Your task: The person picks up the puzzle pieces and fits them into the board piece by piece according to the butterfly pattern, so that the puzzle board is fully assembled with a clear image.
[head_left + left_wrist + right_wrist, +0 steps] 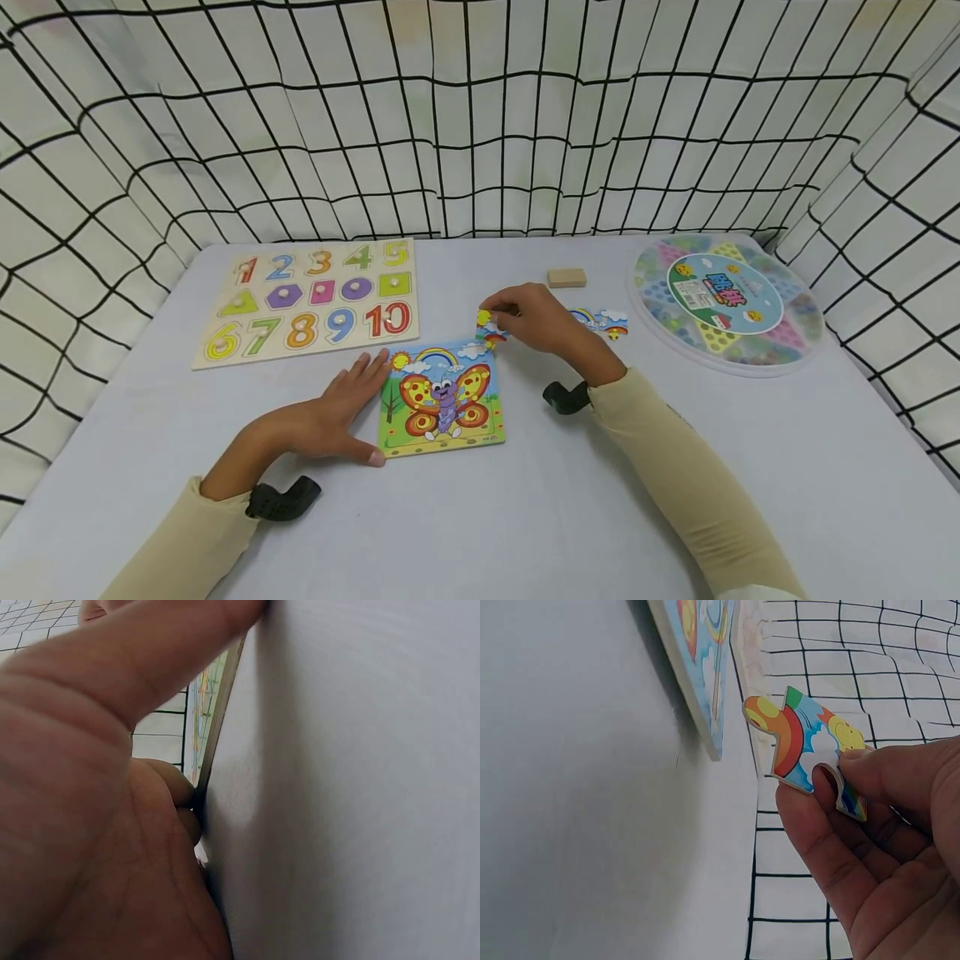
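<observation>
A square butterfly puzzle board (444, 400) lies flat at the middle of the table. Along its left edge rests the left hand (330, 419), fingers spread and straight, thumb at the lower left corner. The right hand (536, 318) pinches a colourful puzzle piece (490, 332) between thumb and fingers just above the board's upper right corner. In the right wrist view this piece (799, 742) shows a rainbow band, a cloud and a yellow figure. Partly behind the right wrist, more rainbow pieces (611, 321) lie on the table.
A number and shape board (315, 304) lies at the back left. A small wooden block (566, 277) sits beyond the right hand. At the back right is a round, clear-rimmed game board (726, 296). Black netting (506, 137) over white cloth surrounds the table's back and sides.
</observation>
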`<state>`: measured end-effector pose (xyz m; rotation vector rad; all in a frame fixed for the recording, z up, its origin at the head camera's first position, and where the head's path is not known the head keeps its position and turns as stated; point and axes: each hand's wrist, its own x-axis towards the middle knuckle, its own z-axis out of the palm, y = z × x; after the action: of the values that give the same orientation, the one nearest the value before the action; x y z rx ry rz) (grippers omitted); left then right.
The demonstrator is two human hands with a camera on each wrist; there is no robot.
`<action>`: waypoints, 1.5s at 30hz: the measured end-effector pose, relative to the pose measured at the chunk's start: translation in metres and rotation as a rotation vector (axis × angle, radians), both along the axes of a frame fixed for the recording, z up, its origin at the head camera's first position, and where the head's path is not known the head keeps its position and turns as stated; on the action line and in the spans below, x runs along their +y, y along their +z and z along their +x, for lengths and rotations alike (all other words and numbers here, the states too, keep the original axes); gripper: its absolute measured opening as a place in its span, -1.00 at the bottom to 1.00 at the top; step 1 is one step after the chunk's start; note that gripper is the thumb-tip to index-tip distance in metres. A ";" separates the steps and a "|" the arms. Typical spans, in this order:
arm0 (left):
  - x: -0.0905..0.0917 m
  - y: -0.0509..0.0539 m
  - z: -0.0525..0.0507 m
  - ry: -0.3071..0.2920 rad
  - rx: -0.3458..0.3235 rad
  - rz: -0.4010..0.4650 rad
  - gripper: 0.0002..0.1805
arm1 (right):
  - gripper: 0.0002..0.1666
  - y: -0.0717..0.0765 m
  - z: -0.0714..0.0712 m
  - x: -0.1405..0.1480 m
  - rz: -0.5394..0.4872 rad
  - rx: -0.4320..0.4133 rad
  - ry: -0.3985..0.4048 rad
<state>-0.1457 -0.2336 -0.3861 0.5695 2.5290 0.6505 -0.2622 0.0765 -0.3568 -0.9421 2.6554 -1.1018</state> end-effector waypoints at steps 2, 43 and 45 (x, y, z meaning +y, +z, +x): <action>0.000 0.001 0.000 -0.004 0.003 0.012 0.35 | -0.74 0.001 0.001 -0.004 -0.001 -0.014 0.008; -0.001 0.003 0.000 0.013 -0.031 0.009 0.36 | -0.73 -0.004 0.020 -0.074 -0.012 -0.101 0.120; -0.001 0.003 0.000 0.008 -0.026 0.009 0.36 | -0.74 -0.004 0.021 -0.076 -0.013 -0.100 0.125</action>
<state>-0.1455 -0.2349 -0.3833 0.5508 2.5065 0.6681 -0.2407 0.0006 -0.3609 -1.0123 2.4766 -1.1090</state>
